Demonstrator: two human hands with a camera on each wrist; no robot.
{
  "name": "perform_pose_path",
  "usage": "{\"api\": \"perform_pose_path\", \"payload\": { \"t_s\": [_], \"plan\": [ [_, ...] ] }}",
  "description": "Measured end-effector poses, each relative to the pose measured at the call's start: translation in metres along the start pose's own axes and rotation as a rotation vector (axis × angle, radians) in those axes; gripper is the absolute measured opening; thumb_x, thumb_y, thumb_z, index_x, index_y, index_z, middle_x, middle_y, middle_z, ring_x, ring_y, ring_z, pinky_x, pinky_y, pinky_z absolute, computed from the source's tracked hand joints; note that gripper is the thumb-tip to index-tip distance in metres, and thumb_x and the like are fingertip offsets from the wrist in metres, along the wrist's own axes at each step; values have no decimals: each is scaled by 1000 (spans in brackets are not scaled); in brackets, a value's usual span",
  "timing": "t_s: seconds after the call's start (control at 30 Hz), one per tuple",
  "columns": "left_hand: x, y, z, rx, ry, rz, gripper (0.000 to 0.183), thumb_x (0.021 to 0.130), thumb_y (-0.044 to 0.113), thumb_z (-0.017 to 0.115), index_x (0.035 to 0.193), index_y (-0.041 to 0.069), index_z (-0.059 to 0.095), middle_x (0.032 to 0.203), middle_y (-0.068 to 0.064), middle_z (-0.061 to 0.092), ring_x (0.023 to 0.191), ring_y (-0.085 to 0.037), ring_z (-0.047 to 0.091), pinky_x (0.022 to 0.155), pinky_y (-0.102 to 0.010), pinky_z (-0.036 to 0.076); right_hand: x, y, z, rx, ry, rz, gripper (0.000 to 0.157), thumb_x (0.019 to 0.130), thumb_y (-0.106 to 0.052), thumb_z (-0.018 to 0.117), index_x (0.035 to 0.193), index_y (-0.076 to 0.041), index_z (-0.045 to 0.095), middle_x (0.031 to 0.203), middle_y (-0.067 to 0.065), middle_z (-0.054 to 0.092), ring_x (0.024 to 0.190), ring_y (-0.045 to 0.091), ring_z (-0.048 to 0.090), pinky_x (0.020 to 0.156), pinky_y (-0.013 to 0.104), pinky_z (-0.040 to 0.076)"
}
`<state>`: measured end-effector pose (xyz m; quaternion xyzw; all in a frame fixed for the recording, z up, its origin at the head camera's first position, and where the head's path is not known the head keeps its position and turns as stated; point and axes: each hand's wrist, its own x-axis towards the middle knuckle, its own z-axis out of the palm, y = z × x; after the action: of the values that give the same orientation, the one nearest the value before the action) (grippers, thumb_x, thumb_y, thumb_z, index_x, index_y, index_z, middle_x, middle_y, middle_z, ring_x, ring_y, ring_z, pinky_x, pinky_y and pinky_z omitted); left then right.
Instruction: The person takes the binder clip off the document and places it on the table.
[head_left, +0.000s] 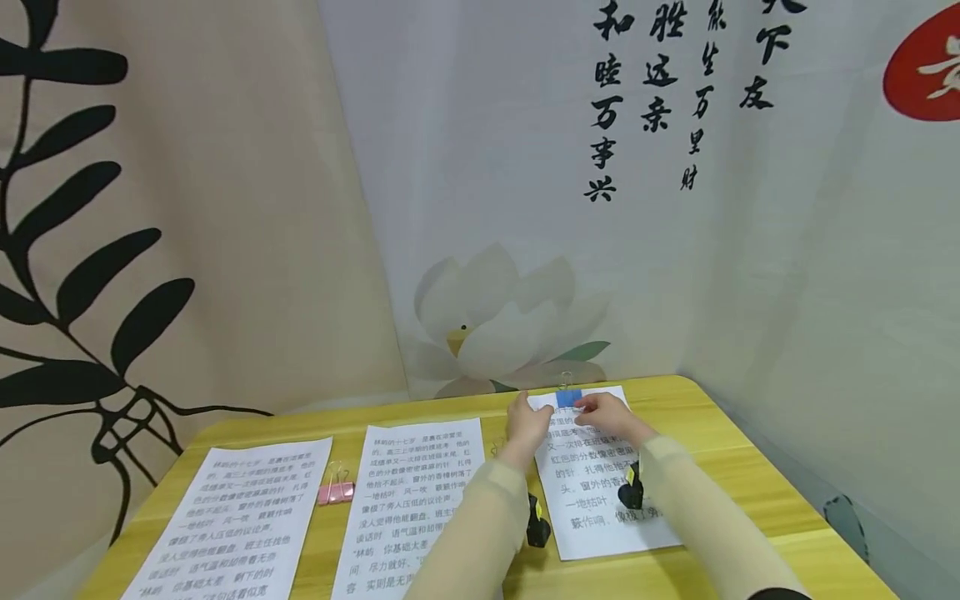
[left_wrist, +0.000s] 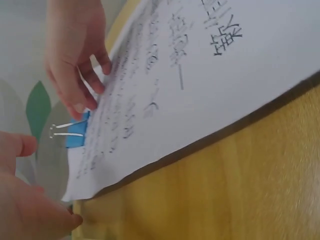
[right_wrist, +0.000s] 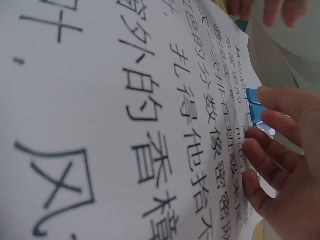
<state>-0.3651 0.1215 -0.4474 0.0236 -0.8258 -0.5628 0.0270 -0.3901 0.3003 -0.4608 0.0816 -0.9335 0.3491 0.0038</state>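
A blue binder clip [head_left: 567, 397] is clamped on the top edge of the right-hand printed sheet [head_left: 600, 521]. Its silver wire handles show in the left wrist view, pointing away from the page. My left hand [head_left: 527, 427] is at the left of the clip, and in the left wrist view its loosely bent fingers are apart from it. On the other side, my right hand [head_left: 609, 417] hovers over the top of the sheet with spread, slightly bent fingers. In the right wrist view its fingertips [right_wrist: 265, 95] overlap the blue clip.
Two more printed sheets lie on the yellow wood-grain table, one in the middle [head_left: 420, 492] and one at left [head_left: 232, 525]. Between them is a pink binder clip [head_left: 335, 492]. Wire clip handles [head_left: 495, 447] show beside my left forearm. A printed curtain [head_left: 487, 167] hangs behind the table.
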Motion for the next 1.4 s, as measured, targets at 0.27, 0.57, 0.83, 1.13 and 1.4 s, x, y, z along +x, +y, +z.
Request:
{"api": "perform_pose_path", "payload": {
  "t_s": [0.27, 0.57, 0.83, 1.13, 1.4],
  "plan": [
    [2, -11, 8, -10, 37, -1, 76, 92, 18, 62, 152, 2, 20, 147, -29, 33, 132, -44, 36, 108, -51, 31, 1, 4, 3, 38, 1, 54, 33, 90, -18, 67, 116, 1, 67, 111, 13, 65, 89, 22, 58, 84, 40, 48],
    [-1, -15, 19, -56, 116, -77, 49, 96, 20, 59, 138, 2, 44, 122, -21, 59, 105, -36, 59, 89, -48, 47, 1, 3, -2, 105, -60, 48, 29, 92, -19, 65, 112, 1, 69, 106, 12, 68, 84, 20, 60, 75, 35, 49],
    [2, -18, 20, -60, 188, -131, 26, 94, 20, 59, 116, 7, 58, 97, -13, 65, 81, -29, 59, 73, -44, 45, 9, 2, -15, 137, -44, 89, 26, 94, -21, 63, 100, 4, 69, 76, 15, 61, 63, 20, 51, 62, 32, 44],
    [0, -19, 29, -150, 221, -101, 20, 92, 13, 62, 111, 7, 58, 77, -6, 59, 66, -20, 55, 59, -32, 45, 27, -3, -17, 267, 88, 156, 45, 98, -21, 52, 135, 6, 49, 135, 26, 50, 120, 39, 50, 102, 48, 39],
    [5, -25, 31, -128, 237, -92, 22, 92, 12, 61, 113, 9, 57, 82, -5, 61, 69, -20, 57, 61, -34, 47, 44, -10, -12, 286, 56, 155, 49, 97, -22, 54, 137, 6, 47, 137, 26, 49, 121, 39, 50, 105, 47, 36]
  ]
}}
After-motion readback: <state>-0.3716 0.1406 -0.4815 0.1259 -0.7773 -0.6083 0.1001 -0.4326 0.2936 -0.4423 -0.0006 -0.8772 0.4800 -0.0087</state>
